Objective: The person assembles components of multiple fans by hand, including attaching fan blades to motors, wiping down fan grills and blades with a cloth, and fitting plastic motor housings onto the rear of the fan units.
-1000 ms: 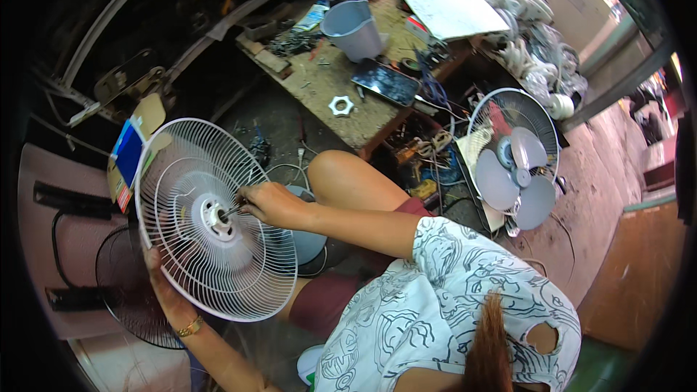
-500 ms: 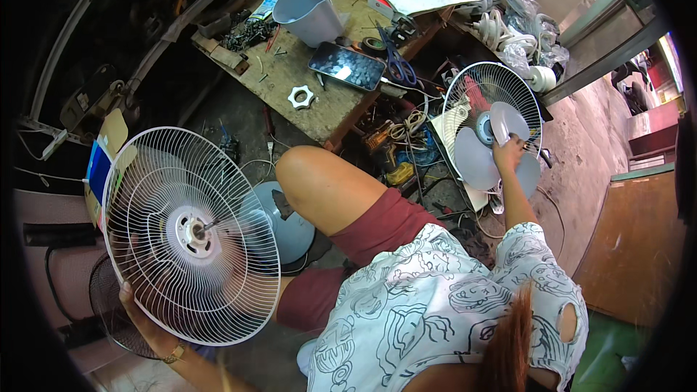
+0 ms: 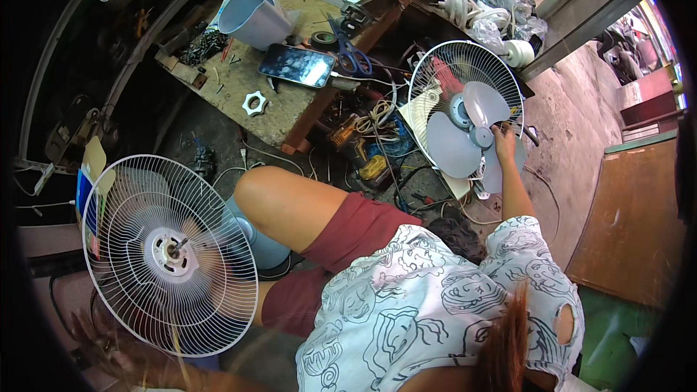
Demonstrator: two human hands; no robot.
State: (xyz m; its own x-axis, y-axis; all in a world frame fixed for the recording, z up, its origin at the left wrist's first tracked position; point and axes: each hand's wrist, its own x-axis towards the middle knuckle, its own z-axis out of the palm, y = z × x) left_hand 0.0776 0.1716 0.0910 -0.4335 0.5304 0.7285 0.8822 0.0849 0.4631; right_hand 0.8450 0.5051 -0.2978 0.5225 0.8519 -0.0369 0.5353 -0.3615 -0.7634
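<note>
At the right, my right hand (image 3: 504, 141) is closed on the edge of a grey three-bladed fan blade (image 3: 454, 145). The blade's round hub stands out in front of a white wire fan guard (image 3: 425, 65), with a second round grey-blue piece behind it. On the left, a fan stand carries a white rear guard (image 3: 127, 297) with a bare metal shaft (image 3: 181, 245) sticking out of its centre. My left hand (image 3: 109, 352) is off this guard, below its lower left rim, blurred, its fingers apart and holding nothing.
A wooden workbench (image 3: 272, 120) ahead bears a phone (image 3: 298, 65), scissors (image 3: 353, 56), a grey-white container (image 3: 250, 18) and a white star-shaped nut (image 3: 254, 104). A yellow drill (image 3: 363, 156) and tangled cables lie on the floor between bench and right guard. Bagged white parts (image 3: 486, 7) are piled behind.
My left hand has let go of the left guard's rim and dropped below it. My right hand has pulled the fan blade outward, so its hub now stands clear of the guard's middle. The view has shifted.
</note>
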